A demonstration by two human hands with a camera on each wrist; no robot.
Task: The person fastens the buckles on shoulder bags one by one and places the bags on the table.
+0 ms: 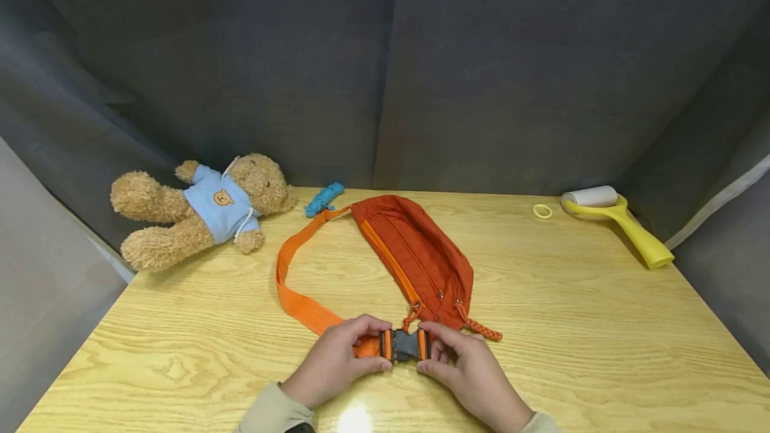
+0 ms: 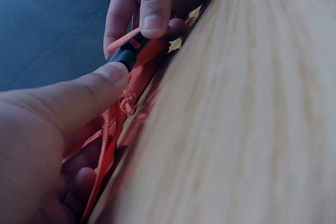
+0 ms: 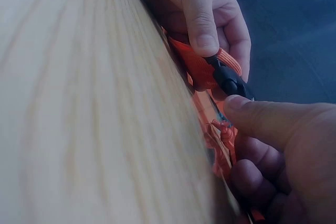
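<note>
An orange-red waist bag [image 1: 415,246] lies slanted in the middle of the table, its orange strap [image 1: 291,289] looping out to the left. At the bag's near end is a black side-release buckle [image 1: 406,345], its two halves meeting in line between the hands. My left hand [image 1: 339,356] pinches the left end of the buckle between thumb and fingers. On the opposite end, my right hand [image 1: 466,366] pinches with thumb and forefinger, the other fingers curled beneath. Both wrist views show the thumbs on the buckle [image 3: 228,80], close over the table's surface.
A teddy bear [image 1: 225,202] in a light blue top lies at the back left. Beside the bag's far end sits a blue cord bundle [image 1: 323,199]. A yellow ring [image 1: 542,211] and a yellow-handled lint roller [image 1: 637,232] are at the back right. Dark curtains [image 1: 499,72] enclose the table.
</note>
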